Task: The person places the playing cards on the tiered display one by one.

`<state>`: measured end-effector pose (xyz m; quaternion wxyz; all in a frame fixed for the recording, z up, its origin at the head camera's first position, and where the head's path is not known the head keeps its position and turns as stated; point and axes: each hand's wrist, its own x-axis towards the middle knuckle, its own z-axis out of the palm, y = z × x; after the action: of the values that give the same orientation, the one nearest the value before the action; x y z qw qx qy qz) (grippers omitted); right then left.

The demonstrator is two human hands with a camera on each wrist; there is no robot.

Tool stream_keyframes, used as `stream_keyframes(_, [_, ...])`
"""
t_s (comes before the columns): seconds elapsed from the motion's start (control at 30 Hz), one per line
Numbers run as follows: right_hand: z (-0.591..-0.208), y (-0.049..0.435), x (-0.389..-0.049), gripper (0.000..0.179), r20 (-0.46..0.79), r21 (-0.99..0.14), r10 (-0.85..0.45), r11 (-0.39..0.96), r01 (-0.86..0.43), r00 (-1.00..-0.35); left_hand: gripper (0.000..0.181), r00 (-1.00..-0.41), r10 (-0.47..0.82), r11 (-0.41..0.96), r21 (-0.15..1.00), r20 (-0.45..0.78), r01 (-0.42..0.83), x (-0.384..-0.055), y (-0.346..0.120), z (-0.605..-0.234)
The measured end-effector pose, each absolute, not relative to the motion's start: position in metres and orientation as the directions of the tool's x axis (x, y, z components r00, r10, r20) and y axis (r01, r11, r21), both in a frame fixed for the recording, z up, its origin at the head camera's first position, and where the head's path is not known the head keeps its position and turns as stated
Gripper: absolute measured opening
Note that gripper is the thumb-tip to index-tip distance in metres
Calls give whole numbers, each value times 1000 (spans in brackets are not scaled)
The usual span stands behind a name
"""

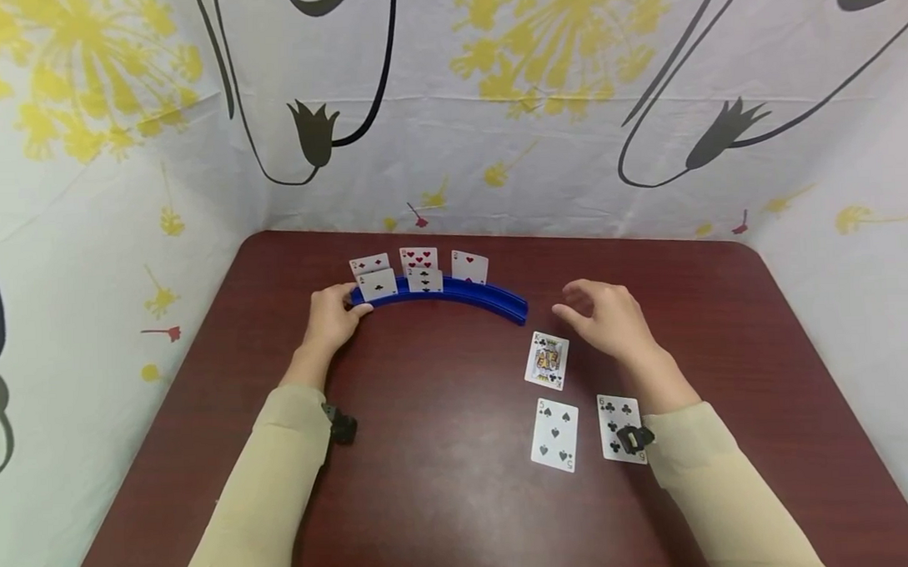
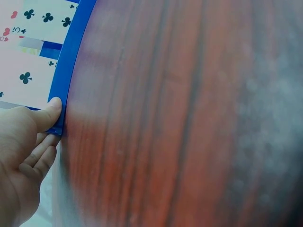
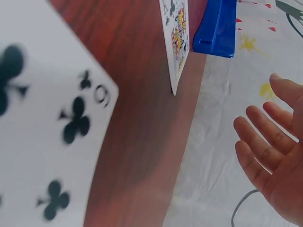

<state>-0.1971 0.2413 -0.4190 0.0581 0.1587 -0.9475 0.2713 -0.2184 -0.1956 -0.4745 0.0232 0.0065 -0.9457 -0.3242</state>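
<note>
A curved blue card holder (image 1: 454, 295) lies toward the back of the table, with several playing cards standing in its left and middle parts. My left hand (image 1: 331, 317) grips its left end; in the left wrist view the thumb (image 2: 54, 113) presses on the front edge. A three of clubs (image 1: 425, 279) and a clubs card (image 1: 377, 284) stand in front of red cards, and a two of hearts (image 1: 469, 267) stands farther right. Over the table, beyond the king of clubs (image 1: 547, 360), my right hand (image 1: 609, 316) hovers with relaxed fingers and nothing in it.
A five of spades (image 1: 554, 435) lies face up below the king. The six of clubs (image 1: 616, 420) lies to its right, partly covered by the right wrist's camera (image 1: 635, 438). A patterned cloth (image 1: 450, 175) hangs behind the dark red table (image 1: 431, 484).
</note>
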Motion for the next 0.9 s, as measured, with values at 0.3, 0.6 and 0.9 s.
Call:
stream_keyframes(0.3, [-427, 258, -184, 35, 155, -478, -278, 818, -319, -948, 52, -998, -32, 793, 609, 51, 5, -218, -196, -475])
stream_keyframes(0.6, [-431, 274, -172, 34, 146, -456, -282, 831, -317, -948, 52, -998, -22, 797, 604, 59, 18, -220, -196, -476])
stream_keyframes(0.9, [-431, 285, -158, 34, 133, -454, -283, 834, -312, -950, 52, -998, -38, 792, 611, 44, -3, -219, -196, -477])
